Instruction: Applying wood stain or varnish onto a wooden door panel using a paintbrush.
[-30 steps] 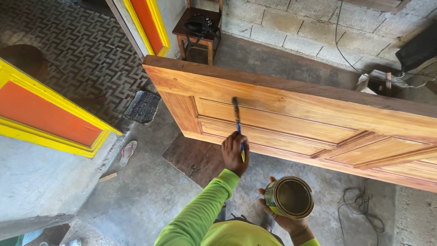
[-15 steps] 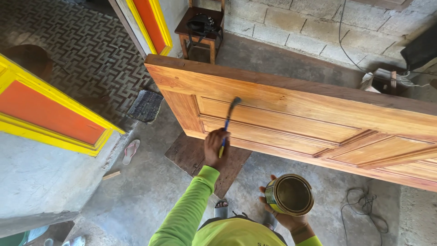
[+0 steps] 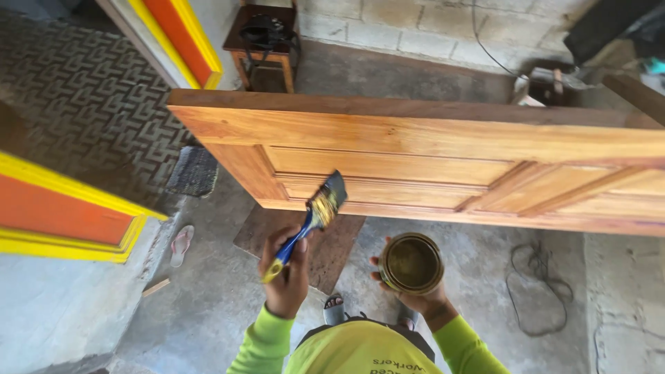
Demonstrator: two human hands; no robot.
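Paintbrush held up in front of the chest, blue-and-yellow handle gripped in the left hand, fingers curled tight round the lower handle, dark bristles tilted up and away to the right, tip wet and yellowish. Bristles poised just short of the lower edge of the wooden door, whether touching it impossible to tell. Round open tin cradled just to the right of the brush hand, in the right hand, fingers wrapped under and round its wall, thumb on the near side; murky greenish-brown liquid inside. Both hands close together, well apart from nothing but each other, neon yellow-green sleeves running back toward the body.

Beyond the hands, the panelled door lying flat on its long side, raised above the floor, glossy orange-brown, recessed panels showing. Below the brush hand, a brown board flat on the concrete floor. Farther left of the left hand, a pale sandal, a dark mat, and an orange panel with a yellow frame. Far beyond the door, a small wooden stool against a block wall. Right of the tin hand, a loose cable coiled on the floor.
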